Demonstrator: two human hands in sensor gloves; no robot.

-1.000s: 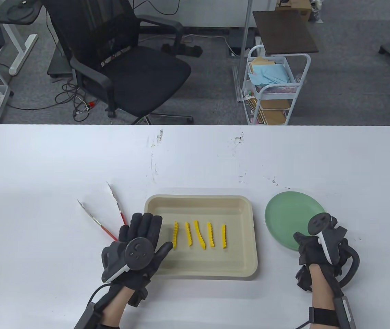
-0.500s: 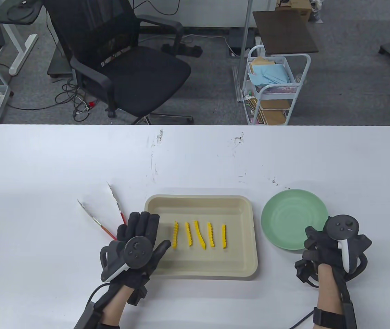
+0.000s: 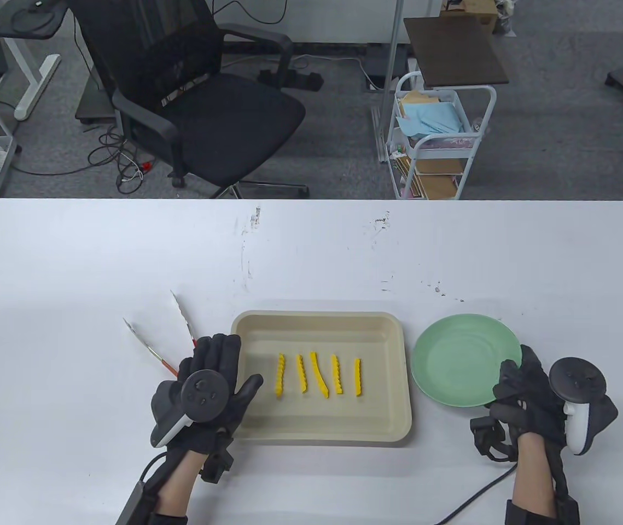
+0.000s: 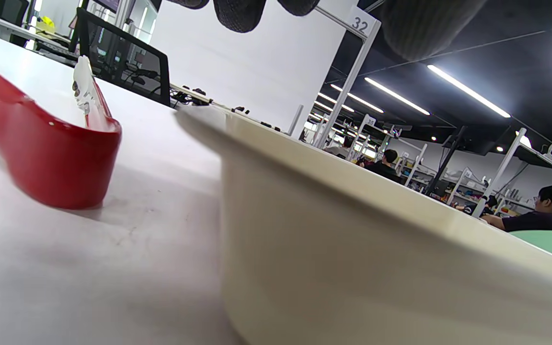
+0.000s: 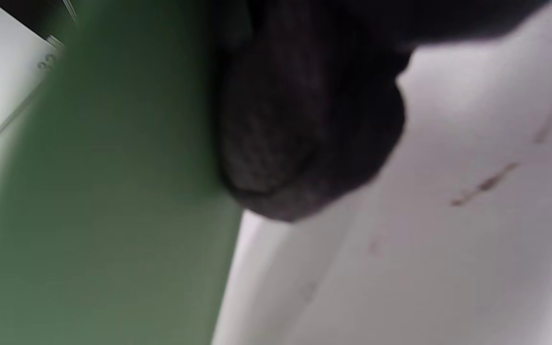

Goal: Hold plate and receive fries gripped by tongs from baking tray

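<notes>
A green plate (image 3: 456, 358) lies on the white table right of a beige baking tray (image 3: 388, 377). Several yellow crinkle fries (image 3: 318, 374) lie in a row in the tray. Metal tongs (image 3: 182, 320) with red handles lie left of the tray. My left hand (image 3: 218, 369) is open and flat, over the tongs' handle end and the tray's left rim. In the left wrist view the red handle (image 4: 55, 158) lies on the table beside the tray wall (image 4: 352, 249). My right hand (image 3: 519, 377) grips the plate's near right rim. The right wrist view shows a finger (image 5: 300, 134) against the plate (image 5: 89, 215).
The table's far edge runs behind the tray. Beyond it stand a black office chair (image 3: 202, 104) and a white cart (image 3: 437, 142). The white tabletop (image 3: 311, 257) behind the tray has small scuff marks.
My left hand has slid left, off the tray toward the tongs. My right hand has moved right to the plate's rim, and the plate has shifted slightly left.
</notes>
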